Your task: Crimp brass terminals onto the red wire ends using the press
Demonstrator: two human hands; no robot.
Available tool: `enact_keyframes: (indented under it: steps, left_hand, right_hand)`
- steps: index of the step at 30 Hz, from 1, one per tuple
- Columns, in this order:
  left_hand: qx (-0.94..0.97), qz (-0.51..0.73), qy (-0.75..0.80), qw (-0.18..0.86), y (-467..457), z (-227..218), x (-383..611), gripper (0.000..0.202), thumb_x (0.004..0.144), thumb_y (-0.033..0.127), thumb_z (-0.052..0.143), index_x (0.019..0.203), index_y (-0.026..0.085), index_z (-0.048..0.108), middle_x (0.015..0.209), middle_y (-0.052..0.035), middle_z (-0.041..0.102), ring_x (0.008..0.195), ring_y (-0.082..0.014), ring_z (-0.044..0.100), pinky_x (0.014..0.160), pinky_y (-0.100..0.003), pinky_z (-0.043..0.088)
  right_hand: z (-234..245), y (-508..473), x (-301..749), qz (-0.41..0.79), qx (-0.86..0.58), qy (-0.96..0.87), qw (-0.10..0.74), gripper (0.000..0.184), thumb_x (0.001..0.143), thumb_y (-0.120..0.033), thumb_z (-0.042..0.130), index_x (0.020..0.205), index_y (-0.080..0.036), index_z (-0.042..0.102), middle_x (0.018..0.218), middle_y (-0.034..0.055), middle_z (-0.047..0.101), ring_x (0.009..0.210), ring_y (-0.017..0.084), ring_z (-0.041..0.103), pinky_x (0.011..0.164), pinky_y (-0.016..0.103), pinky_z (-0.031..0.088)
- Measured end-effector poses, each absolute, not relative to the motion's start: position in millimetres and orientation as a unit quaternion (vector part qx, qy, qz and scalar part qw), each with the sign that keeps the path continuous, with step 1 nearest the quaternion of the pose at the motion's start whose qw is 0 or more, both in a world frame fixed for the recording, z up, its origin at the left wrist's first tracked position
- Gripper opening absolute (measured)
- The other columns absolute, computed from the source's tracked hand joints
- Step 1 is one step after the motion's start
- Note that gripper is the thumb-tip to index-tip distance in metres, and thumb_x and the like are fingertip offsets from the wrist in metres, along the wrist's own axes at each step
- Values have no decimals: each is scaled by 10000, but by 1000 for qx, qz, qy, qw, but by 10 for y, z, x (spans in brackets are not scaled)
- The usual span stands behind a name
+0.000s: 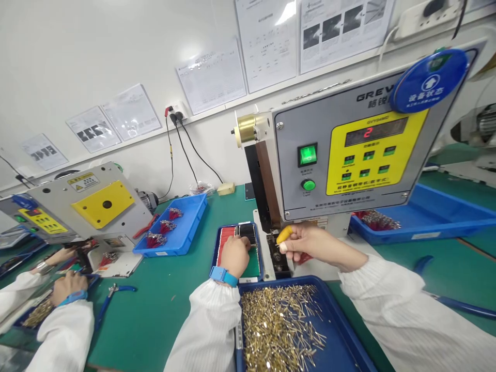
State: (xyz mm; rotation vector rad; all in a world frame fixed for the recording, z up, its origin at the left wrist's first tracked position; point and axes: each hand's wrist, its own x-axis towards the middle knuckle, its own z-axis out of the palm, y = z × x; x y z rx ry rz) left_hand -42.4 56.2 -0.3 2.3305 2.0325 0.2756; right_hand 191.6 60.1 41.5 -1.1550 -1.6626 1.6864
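My left hand [234, 256], with a blue strap at the wrist, reaches into a small blue tray [213, 269] of short red wires [226, 235] and black wires [246, 230]. Its fingers are curled down; what they grip, if anything, is hidden. My right hand [310, 244] is beside the crimping station [277, 256] of a grey machine [306, 129]. Its thumb and a finger in a yellow finger cot [285, 235] are pinched together at the station; anything between them is too small to make out. Red pieces show partly below this hand.
A blue tray of loose brass-coloured metal pins [271, 320] lies nearest me. Blue bins [194, 219] with bundles of red wires stand left and right. Blue-handled pliers [110, 299] lie on the green table. At left, a co-worker's hands [70, 287] are at a similar machine [91, 206].
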Motion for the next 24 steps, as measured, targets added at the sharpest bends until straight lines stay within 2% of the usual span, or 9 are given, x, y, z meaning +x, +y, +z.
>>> enact_keyframes:
  steps: [7, 10, 14, 17, 24]
  left_hand:
    - [735, 98, 671, 16, 556, -4, -391, 201, 877, 110, 483, 872, 154, 678, 903, -105, 672, 942, -242, 589, 837, -337, 434]
    - [724, 112, 680, 14, 574, -15, -391, 213, 891, 118, 477, 930, 147, 684, 934, -103, 680, 947, -243, 589, 840, -337, 433]
    - [723, 120, 681, 4, 618, -37, -400, 270, 910, 128, 462, 1014, 156, 709, 933, -113, 678, 956, -243, 592, 835, -333, 433]
    - [718, 121, 685, -16, 653, -46, -406, 295, 916, 133, 447, 943, 174, 738, 904, -111, 668, 919, -243, 591, 804, -336, 428]
    - [719, 143, 680, -12, 706, -64, -415, 212, 843, 100, 541, 778, 182, 725, 868, -77, 657, 887, -229, 568, 786, -317, 409]
  right_hand:
    - [316, 659, 1835, 603, -364, -602, 378, 242, 697, -358, 728, 739, -155, 604, 627, 14, 623, 487, 79, 510, 470, 203, 441]
    - [264, 684, 1827, 593, -368, -603, 386, 248, 715, -385, 720, 729, -166, 606, 623, 19, 625, 486, 92, 513, 465, 220, 444]
    - [244, 699, 1827, 570, -392, -613, 380, 153, 769, -300, 668, 722, -176, 591, 621, 6, 621, 475, 87, 508, 468, 220, 441]
    - [268, 687, 1822, 560, -409, -616, 373, 104, 805, -230, 613, 722, -177, 580, 609, 1, 613, 467, 85, 503, 472, 219, 436]
    - [314, 660, 1804, 562, -414, -611, 373, 113, 843, -185, 576, 730, -177, 568, 595, -6, 594, 477, 90, 506, 485, 223, 429]
